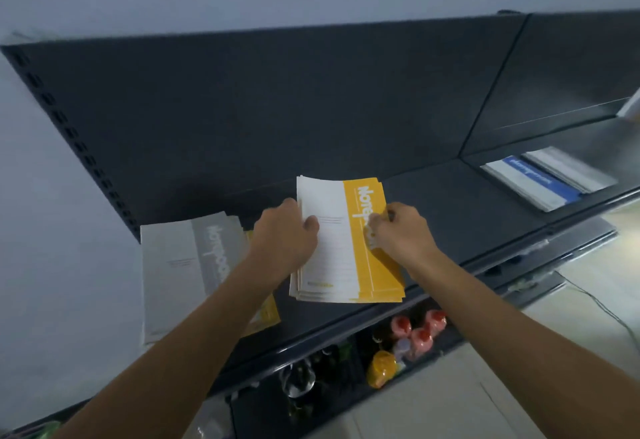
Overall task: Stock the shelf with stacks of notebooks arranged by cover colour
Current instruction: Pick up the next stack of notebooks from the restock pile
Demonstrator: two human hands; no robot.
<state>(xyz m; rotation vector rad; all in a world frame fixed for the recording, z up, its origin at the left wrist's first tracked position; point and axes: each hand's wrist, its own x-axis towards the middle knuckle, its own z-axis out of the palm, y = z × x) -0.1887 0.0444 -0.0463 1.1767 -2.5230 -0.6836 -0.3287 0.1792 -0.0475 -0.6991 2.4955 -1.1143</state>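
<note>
A stack of yellow-and-white notebooks (341, 248) lies on the dark shelf (450, 217) in the middle of the view. My left hand (285, 236) grips the stack's left edge, thumb on the white cover. My right hand (403, 234) holds the right edge, fingers curled over the yellow band. To the left sits a grey-and-white notebook stack (180, 272), with a yellow notebook (266, 310) poking out from beneath it under my left forearm. A blue-and-white stack (547, 179) lies on the shelf section at the right.
The shelf's dark back panel (277, 109) rises behind the stacks. A lower shelf holds pink bottles with red caps (420, 333), a yellow packet (381, 367) and clear glassware (298, 379). Pale floor tiles (519, 352) and a thin cable (599, 307) lie at the right.
</note>
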